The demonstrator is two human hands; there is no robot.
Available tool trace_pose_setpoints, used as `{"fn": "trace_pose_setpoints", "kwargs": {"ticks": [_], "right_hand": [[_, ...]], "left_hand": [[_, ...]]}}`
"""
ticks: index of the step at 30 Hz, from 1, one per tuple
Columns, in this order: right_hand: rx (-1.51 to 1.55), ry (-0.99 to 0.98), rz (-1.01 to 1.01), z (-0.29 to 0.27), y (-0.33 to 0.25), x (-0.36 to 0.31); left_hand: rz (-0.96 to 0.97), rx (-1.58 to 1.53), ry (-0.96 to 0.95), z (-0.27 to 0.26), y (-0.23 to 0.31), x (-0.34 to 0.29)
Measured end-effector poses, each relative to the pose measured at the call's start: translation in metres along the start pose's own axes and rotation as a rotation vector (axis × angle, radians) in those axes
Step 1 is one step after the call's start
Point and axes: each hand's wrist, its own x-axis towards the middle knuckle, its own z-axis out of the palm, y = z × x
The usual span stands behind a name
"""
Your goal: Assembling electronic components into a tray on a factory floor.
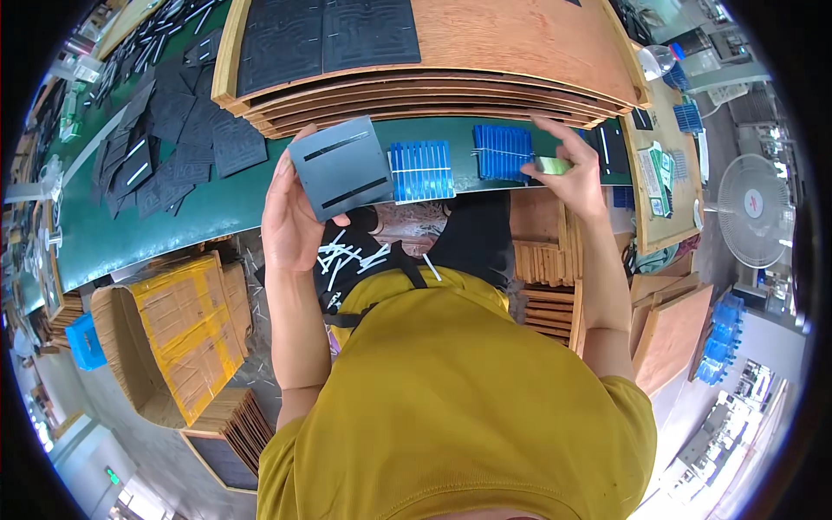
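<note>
My left hand (286, 221) grips a flat, square dark grey plate (340, 192) by its left and lower edges. Two long slots run across the plate, which is tilted above the bench edge. Just right of it stands a blue ribbed block (422, 171), and farther right is a second one (503, 153) with a thin band around it. Beside that second block, my right hand (582, 173) holds a small pale green and white piece (553, 165) at the thumb, with the index finger stretched out. The exact kind of this piece is unclear.
Stacked wooden trays (520, 43) rise at the back of the green bench (113, 247), black panels (368, 30) on the top one. Loose black plates (182, 113) are heaped at left. White strips (347, 260) lie on my lap. A fan (752, 211) stands at right.
</note>
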Motion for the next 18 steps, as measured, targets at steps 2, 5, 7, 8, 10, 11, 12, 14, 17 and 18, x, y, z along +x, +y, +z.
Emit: {"fn": "trace_pose_setpoints", "kwargs": {"ticks": [2,5,7,8,10,11,12,14,17,18], "right_hand": [[0.076,-0.01,-0.057,0.015,-0.022,0.005],[0.02,-0.115,-0.16,0.035,-0.05,0.011],[0.001,-0.122,-0.244,0.048,-0.052,0.016],[-0.008,-0.192,-0.23,0.05,-0.056,0.019],[-0.052,-0.3,-0.223,0.055,-0.062,0.024],[-0.051,-0.303,-0.227,0.056,-0.063,0.026],[-0.063,-0.343,-0.194,0.057,-0.063,0.027],[-0.077,-0.385,-0.162,0.059,-0.062,0.028],[-0.089,-0.362,-0.181,0.06,-0.061,0.028],[-0.064,-0.343,-0.182,0.06,-0.062,0.028]], "left_hand": [[0.001,-0.004,0.014,0.003,0.0,0.0],[0.0,-0.013,0.004,0.003,0.002,0.001],[0.006,-0.015,-0.002,0.004,0.003,0.001],[0.012,-0.012,0.007,0.003,0.003,0.0],[0.01,-0.02,0.013,0.0,0.003,-0.001],[0.008,-0.027,0.013,-0.001,0.003,-0.001],[0.011,-0.028,0.016,-0.002,0.003,-0.001],[-0.005,-0.02,0.022,-0.004,0.002,-0.002],[-0.009,-0.011,0.026,-0.006,0.002,-0.001],[-0.007,-0.013,0.028,-0.006,0.002,-0.001]]}}
